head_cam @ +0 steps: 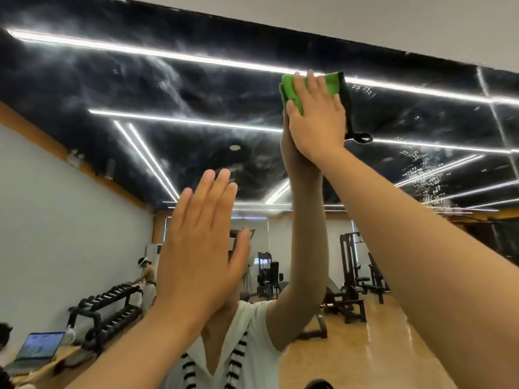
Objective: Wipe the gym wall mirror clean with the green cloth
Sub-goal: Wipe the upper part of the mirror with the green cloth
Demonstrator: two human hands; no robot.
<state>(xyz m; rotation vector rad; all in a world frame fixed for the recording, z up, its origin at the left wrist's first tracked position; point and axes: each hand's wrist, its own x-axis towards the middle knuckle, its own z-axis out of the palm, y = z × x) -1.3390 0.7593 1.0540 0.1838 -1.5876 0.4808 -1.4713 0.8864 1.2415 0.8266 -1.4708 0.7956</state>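
Obs. 1, head view, looking up along the wall mirror (140,88).

- Green cloth (292,91): folded into a pad, flat against the glass high up, just below the mirror's top edge where the pale wall (365,21) begins. Dark binding runs down its right side and ends in a small black loop (362,138) hanging clear of the hand.
- Right hand (317,122): arm stretched up, palm laid over the cloth, fingers straight and together, pressing it to the glass. No curl round the fabric. Its reflection meets it palm to palm.
- Left hand (199,256): raised lower and to the left, fingers extended and close together, thumb out, holding nothing. Cannot tell whether the palm actually touches the glass.
- Glass surface: cloudy smears across the upper left; a scatter of droplets (421,175) to the right, below the cloth.

Seen in reflection:
- Dumbbell rack (106,313), black, two sloped tiers, both loaded with rows of dark dumbbells (120,293) (count not legible).
- Another person (147,279) stands at the rack's far end.
- Open laptop (39,346), screen lit, on a tabletop at lower left.
- Weight machine (354,270) on the wood floor, right of centre.
- Wearer's white shirt (247,346) with black striped bands, between the two arms.
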